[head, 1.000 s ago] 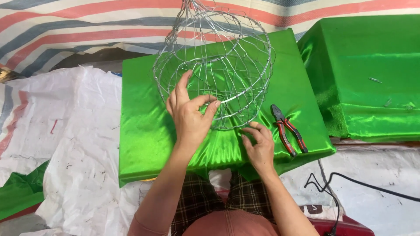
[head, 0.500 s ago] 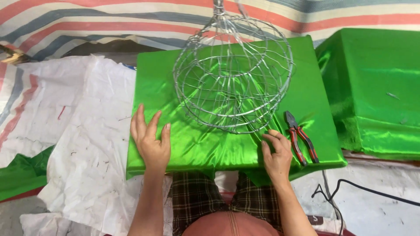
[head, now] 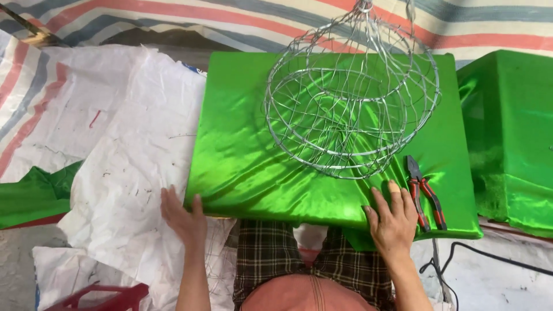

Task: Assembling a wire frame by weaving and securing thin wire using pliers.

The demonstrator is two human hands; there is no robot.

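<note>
Head view: left hand [head: 183,216] lies flat, fingers spread, at the green satin-covered board's [head: 242,155] lower-left corner; right hand [head: 394,222] rests open beside red-handled pliers [head: 425,193], below the hanging wire frame [head: 351,98]. Smoothing seems underway; both palms need outward strokes.

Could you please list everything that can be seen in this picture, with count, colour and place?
wire frame: one, silver, round cage shape, hanging over the green board
green board: one, covered in shiny green cloth, centre, in front of the person
pliers: one pair, red and black handles, lying on the board's right part
second green block: one, shiny green, at the right edge
white sheet: one, white and crumpled, left of the board
striped tarp: one, red, blue and white, along the top
black cable: one, lower right on the ground
left hand: at the board's lower left corner, fingers spread
right hand: flat on the board's near edge, beside the pliers
</note>
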